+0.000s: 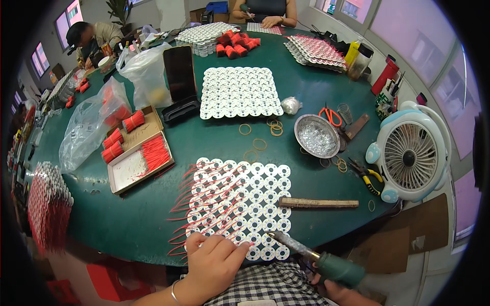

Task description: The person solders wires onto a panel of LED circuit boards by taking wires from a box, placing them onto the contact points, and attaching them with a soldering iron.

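Observation:
A panel of round white circuit boards (269, 196) lies at the table's near edge, with red wires (204, 204) sticking out leftward from its left columns. Over its lower left part rests my left hand (214, 261), thumb and fingers pinched together on a short red wire (251, 244) at the board surface. My right hand (332, 292), partly hidden at the lower edge, grips a soldering iron (341, 269) by its dark green handle. The iron's tip points left, over the panel's lower right boards, a little right of my left fingertips.
A wooden stick (319, 203) lies right of the panel. Beyond are an open box of red wires (155, 153), a metal bowl (316, 135), a second board panel (240, 92) and a phone (179, 74). Pliers (367, 177) and a fan (408, 155) stand rightward. Two people sit across the table.

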Available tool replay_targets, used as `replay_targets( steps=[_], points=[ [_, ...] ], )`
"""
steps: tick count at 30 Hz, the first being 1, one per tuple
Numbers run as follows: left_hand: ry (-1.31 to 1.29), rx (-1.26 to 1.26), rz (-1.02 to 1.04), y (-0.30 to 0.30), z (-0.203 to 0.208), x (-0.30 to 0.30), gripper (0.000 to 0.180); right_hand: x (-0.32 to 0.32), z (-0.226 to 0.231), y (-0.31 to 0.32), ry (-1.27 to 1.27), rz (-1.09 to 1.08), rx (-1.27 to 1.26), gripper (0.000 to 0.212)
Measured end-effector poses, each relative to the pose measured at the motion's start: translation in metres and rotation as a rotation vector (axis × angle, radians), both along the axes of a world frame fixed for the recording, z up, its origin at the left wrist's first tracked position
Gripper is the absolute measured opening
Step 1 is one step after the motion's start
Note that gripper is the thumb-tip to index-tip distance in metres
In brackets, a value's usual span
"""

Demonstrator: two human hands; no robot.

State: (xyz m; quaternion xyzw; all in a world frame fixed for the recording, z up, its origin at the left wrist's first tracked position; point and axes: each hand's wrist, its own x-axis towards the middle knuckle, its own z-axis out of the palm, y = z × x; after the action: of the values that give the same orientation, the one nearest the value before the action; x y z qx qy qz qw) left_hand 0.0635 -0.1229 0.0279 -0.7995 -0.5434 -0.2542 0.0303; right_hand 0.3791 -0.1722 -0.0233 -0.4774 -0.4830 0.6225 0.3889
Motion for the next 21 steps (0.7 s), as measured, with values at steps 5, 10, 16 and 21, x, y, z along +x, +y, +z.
replay_targets(
  steps=[5, 10, 16, 21],
  points=[
    [0.010, -0.024, -0.014, 0.005, -0.022, 0.003, 0.012, -0.018, 0.003, 0.013, -0.245, 0.078, 0.456, 0.041],
    [-0.063, -0.034, -0.015, 0.005, -0.030, 0.003, 0.010, -0.013, 0.015, 0.025, -0.472, 0.278, 0.407, 0.024],
    [-0.118, -0.055, -0.011, 0.006, -0.032, 0.003, 0.017, -0.018, 0.008, 0.028, -0.473, 0.237, 0.533, 0.015],
    [-0.126, -0.061, -0.015, 0.006, -0.031, 0.002, 0.013, -0.018, 0.007, 0.030, -0.593, 0.297, 0.639, 0.014]
  ],
)
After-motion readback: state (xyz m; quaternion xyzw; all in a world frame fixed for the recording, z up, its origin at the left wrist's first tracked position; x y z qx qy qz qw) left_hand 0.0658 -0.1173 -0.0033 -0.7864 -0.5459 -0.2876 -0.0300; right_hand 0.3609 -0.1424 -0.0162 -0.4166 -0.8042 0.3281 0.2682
